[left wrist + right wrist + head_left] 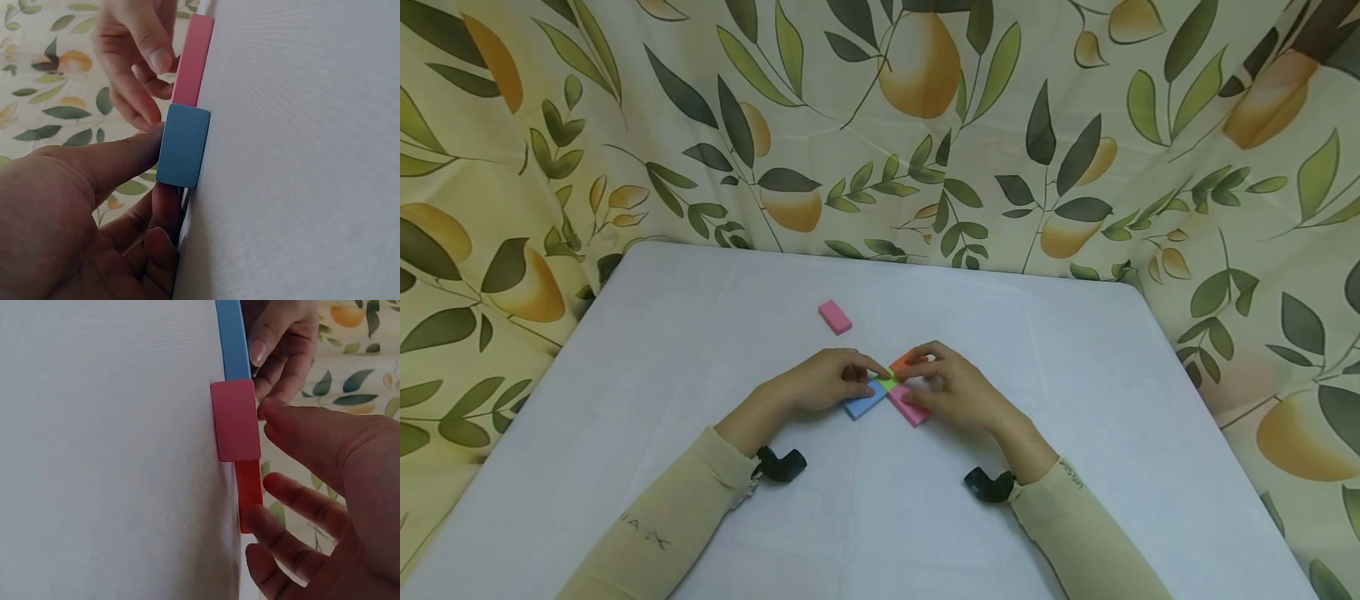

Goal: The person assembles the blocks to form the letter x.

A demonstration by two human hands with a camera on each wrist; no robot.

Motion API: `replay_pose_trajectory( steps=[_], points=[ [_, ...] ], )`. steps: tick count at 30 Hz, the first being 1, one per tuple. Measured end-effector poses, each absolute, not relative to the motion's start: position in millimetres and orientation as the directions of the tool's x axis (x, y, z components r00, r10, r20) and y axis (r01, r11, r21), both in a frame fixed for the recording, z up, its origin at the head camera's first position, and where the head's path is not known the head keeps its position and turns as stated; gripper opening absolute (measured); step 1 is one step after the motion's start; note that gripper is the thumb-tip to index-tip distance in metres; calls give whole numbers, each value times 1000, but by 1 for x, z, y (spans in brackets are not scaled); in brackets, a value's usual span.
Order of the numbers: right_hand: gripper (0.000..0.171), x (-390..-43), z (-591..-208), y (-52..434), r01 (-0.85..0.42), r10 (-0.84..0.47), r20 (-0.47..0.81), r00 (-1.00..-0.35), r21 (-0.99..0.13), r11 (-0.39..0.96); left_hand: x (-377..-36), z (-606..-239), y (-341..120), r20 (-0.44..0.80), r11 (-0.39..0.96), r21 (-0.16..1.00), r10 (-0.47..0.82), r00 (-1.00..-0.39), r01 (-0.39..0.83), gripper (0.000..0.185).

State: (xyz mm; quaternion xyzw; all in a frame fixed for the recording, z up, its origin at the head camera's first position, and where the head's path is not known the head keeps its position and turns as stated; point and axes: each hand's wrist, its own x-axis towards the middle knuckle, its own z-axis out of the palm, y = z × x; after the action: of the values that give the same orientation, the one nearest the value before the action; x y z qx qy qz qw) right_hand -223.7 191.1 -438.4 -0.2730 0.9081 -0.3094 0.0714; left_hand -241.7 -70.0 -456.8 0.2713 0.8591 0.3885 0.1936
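Both hands met at frame centre over block cluster. Left hand (820,385) fingers curled, pinching blue block (863,402); right hand (951,387) fingertips loosely bent, touching pink block (908,407) and orange block (901,362) (green block (887,383) between). Long axes fanned outward crosswise from centre.

Pink blocks: two, one (835,317) apart, one (908,406) in the cluster
Blue block (863,402): one
Orange block (901,362): one
Green block (887,382): one
Hands: two, left (823,379) and right (951,387)
Bench (1075,417): one
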Motion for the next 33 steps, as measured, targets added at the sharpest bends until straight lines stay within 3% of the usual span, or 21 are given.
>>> replay_pose_trajectory(
  steps=[33],
  points=[
    [28,-227,-446,194,-402,-540,-5,-841,-662,633,-243,-458,-70,-122,563,758,619,-776,330,27]
  ],
)
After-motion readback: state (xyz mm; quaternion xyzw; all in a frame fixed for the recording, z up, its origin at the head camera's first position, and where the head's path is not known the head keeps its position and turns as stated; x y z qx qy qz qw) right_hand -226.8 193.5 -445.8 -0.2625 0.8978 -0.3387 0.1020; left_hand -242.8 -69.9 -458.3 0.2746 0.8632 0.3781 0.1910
